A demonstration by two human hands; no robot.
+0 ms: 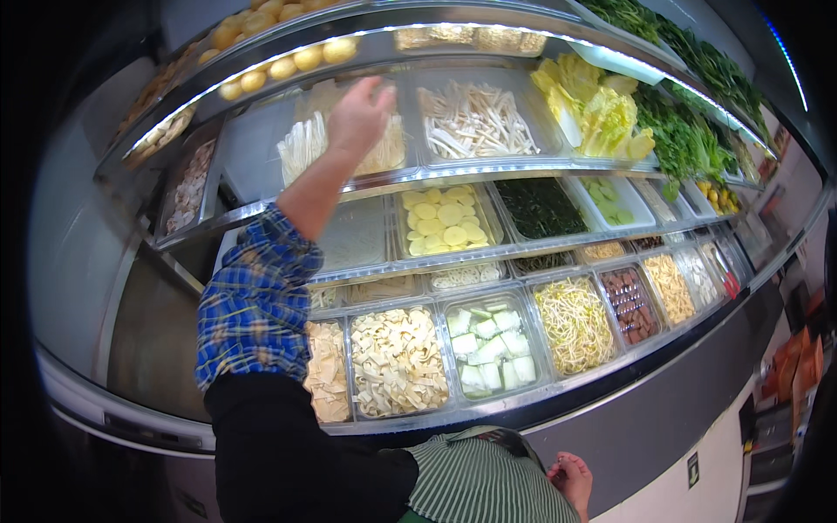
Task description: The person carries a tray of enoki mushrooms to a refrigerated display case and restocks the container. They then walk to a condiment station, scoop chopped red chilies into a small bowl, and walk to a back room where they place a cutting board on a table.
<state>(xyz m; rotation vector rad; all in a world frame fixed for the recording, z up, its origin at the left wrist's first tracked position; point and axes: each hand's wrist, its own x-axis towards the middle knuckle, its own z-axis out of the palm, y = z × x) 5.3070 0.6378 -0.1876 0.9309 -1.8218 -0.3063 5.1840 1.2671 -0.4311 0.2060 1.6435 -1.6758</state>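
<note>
My left hand point(361, 118), its arm in a blue plaid sleeve cover point(258, 301), reaches over an upper-shelf tray. Its fingers are blurred and a little apart, with nothing visible between them. White enoki mushrooms point(304, 144) lie to its left in that tray, and pale tan strips point(386, 150) lie partly hidden behind the wrist. Just to the right sits a tray of loose white mushrooms point(480, 121). Low in the view, my right hand point(572, 480) hangs beside a green striped apron point(484, 474), fingers curled. Whether it holds something small cannot be made out.
Lower tiers hold potato slices point(451, 219), dark seaweed point(543, 206), tofu-skin strips point(400, 359), pale green melon chunks point(490, 346), bean sprouts point(575, 323) and dark red cubes point(629, 304). Chinese cabbage point(605, 114) stands upper right. Metal shelf edges point(451, 258) run across.
</note>
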